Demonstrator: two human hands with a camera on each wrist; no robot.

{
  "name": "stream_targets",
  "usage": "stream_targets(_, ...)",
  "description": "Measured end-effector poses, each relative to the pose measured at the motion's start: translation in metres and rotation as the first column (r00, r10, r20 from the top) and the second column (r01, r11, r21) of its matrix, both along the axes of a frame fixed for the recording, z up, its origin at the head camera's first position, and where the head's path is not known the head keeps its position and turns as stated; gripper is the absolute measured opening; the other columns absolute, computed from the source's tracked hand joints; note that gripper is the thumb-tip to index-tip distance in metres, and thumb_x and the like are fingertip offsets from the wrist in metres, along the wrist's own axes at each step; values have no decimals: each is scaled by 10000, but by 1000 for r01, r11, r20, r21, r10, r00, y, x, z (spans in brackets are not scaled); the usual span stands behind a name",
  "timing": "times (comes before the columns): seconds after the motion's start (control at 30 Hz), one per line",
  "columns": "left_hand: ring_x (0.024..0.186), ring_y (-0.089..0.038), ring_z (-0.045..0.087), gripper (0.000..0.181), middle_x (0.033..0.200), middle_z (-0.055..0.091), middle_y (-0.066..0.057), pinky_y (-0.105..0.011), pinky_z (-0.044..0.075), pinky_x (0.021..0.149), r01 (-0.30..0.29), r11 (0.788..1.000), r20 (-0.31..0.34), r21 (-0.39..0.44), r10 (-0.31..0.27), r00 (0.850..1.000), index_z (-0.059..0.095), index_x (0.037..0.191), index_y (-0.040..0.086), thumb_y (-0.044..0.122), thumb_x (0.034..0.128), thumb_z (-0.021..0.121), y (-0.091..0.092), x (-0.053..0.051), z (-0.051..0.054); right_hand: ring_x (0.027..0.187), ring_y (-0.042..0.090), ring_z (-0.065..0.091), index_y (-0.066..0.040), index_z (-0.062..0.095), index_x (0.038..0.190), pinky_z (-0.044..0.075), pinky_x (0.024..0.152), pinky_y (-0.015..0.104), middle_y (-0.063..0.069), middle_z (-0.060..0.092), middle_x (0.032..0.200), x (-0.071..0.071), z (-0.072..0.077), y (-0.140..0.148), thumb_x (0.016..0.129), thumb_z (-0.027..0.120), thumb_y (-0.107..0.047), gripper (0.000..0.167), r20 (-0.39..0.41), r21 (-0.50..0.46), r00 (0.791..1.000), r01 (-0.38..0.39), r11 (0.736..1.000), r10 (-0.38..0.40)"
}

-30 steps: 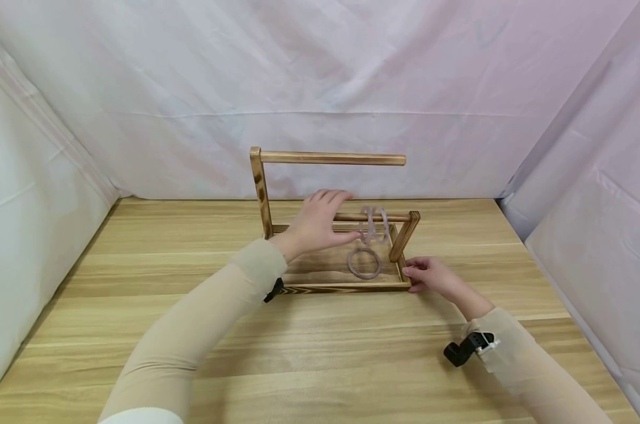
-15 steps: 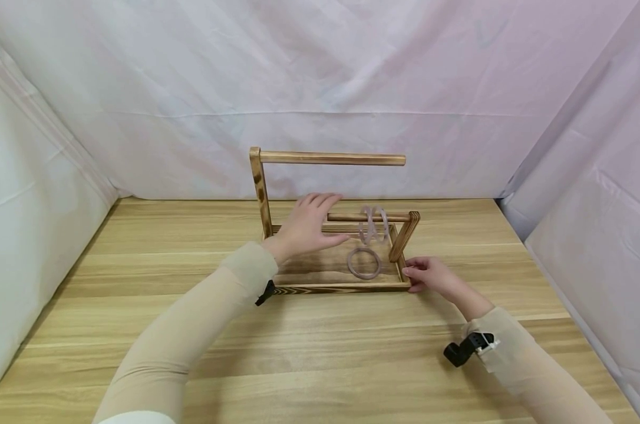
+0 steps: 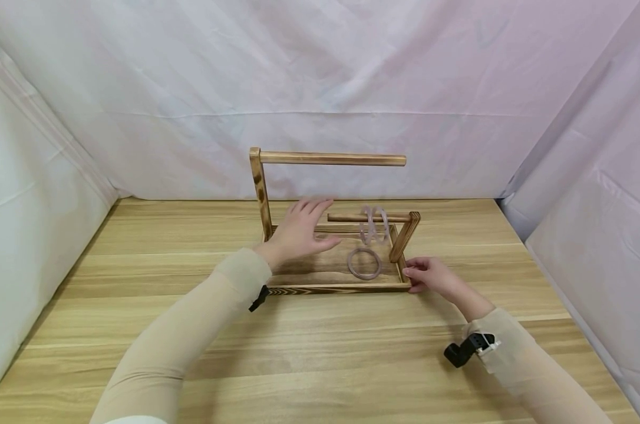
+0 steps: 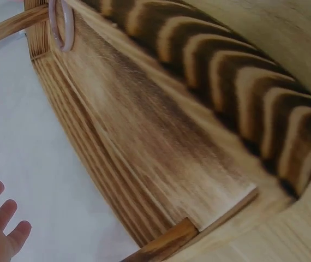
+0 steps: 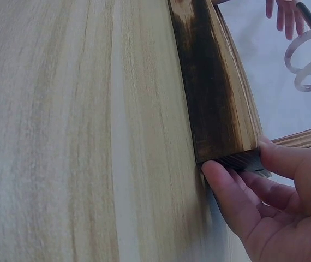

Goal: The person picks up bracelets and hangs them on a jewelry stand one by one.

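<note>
A wooden bangle rack (image 3: 336,289) has a shallow tray base, a tall upright with an upper bar at the left and a short upright with a lower bar (image 3: 343,218) at the right. Two pale lilac bangles (image 3: 370,226) hang on the lower bar; another bangle (image 3: 365,277) lies in the tray. My left hand (image 3: 300,228), fingers spread and holding nothing, hovers over the tray's left part, just left of the lower bar's free end. With my right hand (image 3: 430,277) I pinch the tray's front right corner, thumb on the rim in the right wrist view.
The rack stands on a wood-grain table (image 3: 320,353) near its back edge. Behind it hangs a pale cloth (image 3: 320,88), and more cloth borders both sides. The upper bar (image 3: 333,158) juts above my left hand. Black wrist cameras sit on both forearms.
My left hand has drawn left, away from the hanging bangles, uncovering the lower bar's free end. My right hand, the rack and the bangles look unmoved.
</note>
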State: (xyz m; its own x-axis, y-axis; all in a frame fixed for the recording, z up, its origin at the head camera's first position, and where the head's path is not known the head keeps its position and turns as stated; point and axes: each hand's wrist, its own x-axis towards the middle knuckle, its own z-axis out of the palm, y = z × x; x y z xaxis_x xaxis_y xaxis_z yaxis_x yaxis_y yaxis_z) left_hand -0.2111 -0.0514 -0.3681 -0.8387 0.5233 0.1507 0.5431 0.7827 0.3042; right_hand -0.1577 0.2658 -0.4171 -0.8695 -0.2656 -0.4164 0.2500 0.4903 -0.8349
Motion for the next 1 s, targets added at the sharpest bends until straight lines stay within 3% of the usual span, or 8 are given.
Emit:
stream_targets(0.2,1356,-316,326,820,1498,343,-79,-499,216,1148,-19,1000,24,10,19,1000,273,1477,159,583,837,562,-3,0,-5,757,85,556,206,349,1307,573,700,263,67,544,872,0,0,-1,968,480,-109,481,-1,2,1000,9,1000,-9)
stream_targets(0.63,1358,-313,322,806,1494,346,-89,-543,234,1127,5,1000,24,8,-5,1000,310,1461,130,542,829,595,-2,2,-16,761,95,550,207,336,1315,574,703,275,68,535,878,0,0,-1,970,477,-109,489,-2,3,1000,5,1000,-5)
stream_targets(0.83,1379,-320,297,850,1510,322,-87,-520,212,1145,8,998,37,-56,-6,999,314,1453,66,590,830,561,3,2,-20,766,88,551,207,337,1314,573,707,265,63,532,890,-1,-1,0,969,476,-104,485,2,-6,1000,8,1000,-8)
stream_targets(1.0,1392,-321,271,856,1516,305,-105,-511,188,1154,13,997,88,-73,-6,996,342,1439,53,604,822,561,7,3,-24,765,87,552,198,341,1318,572,708,258,61,531,893,-1,-3,0,969,475,-103,480,7,-4,1000,22,1000,-22)
